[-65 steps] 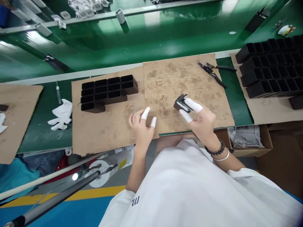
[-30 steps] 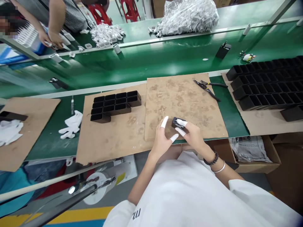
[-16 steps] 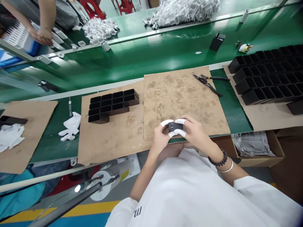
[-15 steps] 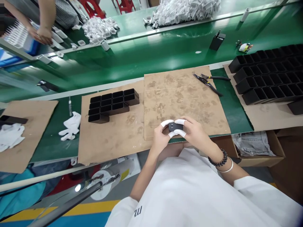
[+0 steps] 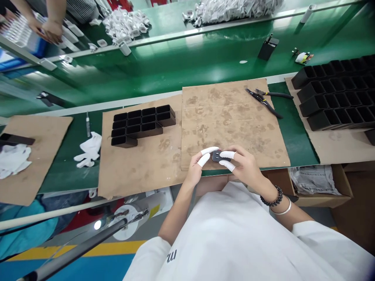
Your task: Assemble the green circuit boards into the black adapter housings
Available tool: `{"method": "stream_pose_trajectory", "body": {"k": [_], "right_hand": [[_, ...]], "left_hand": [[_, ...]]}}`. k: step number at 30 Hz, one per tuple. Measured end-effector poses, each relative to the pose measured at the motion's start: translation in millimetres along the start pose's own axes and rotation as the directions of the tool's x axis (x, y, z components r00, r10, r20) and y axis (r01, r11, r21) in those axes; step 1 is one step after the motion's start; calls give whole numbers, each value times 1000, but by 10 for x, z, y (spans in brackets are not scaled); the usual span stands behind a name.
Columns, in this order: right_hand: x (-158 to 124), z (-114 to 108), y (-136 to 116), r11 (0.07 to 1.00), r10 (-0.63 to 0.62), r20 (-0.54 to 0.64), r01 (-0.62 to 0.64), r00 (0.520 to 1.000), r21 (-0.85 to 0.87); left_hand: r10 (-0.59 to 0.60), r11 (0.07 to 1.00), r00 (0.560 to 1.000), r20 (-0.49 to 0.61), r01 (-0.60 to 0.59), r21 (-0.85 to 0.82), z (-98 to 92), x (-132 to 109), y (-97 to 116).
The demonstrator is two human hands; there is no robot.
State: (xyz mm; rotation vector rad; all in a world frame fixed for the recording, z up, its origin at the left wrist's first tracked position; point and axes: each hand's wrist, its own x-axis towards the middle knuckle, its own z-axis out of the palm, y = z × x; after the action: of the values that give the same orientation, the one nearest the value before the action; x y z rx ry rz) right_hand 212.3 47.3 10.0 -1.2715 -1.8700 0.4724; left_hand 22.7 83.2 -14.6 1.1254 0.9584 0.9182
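A small black plug-like piece (image 5: 217, 156) with two metal pins is held just above the front edge of the cardboard mat (image 5: 228, 117). My right hand (image 5: 241, 162), with white covers on the fingertips, grips it from the right. On its left side, my left hand (image 5: 199, 164) has a covered finger at the piece's top edge, while the covered thumb stands a little off it. Pliers (image 5: 265, 103) lie at the mat's back right. Black open boxes (image 5: 140, 125) stand in rows on the left cardboard.
More rows of black boxes (image 5: 336, 93) stand at the right. White gloves (image 5: 89, 150) and a thin tool (image 5: 88, 125) lie left. White parts (image 5: 234, 11) are heaped behind the ledge. Another person's hands (image 5: 51, 31) work at the upper left. An open carton (image 5: 345, 191) sits below the table.
My left thumb has come off the black piece, and my right fingers have shifted further over it. The view has moved slightly.
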Motion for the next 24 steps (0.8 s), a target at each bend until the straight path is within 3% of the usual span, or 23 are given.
{"method": "stream_pose_trajectory", "body": {"k": [6,12,15,18,21,24], "right_hand": [[6,-20,97,996,-46,94,37,994,87],[77,-47,226,986,-163,207,162,965,21],[91,-78,176,976,-211,96,215,973,-29],[71,-48,128,971,-203,-104,186,974,-152],[56,31,141,957,-202,-75,180,977,-228],[40,89,171,964,-195,-87,175,977,-202]], "left_hand": [[-48,999,997,-58,48,-5,28,4,96],[-127,991,992,-17,127,-47,-42,84,118],[-84,995,986,-144,75,-66,-141,25,127],[28,999,932,-361,-36,-17,-283,-115,167],[83,996,883,-463,-65,55,-384,-252,222],[69,996,892,-446,-36,81,-389,-345,263]]}}
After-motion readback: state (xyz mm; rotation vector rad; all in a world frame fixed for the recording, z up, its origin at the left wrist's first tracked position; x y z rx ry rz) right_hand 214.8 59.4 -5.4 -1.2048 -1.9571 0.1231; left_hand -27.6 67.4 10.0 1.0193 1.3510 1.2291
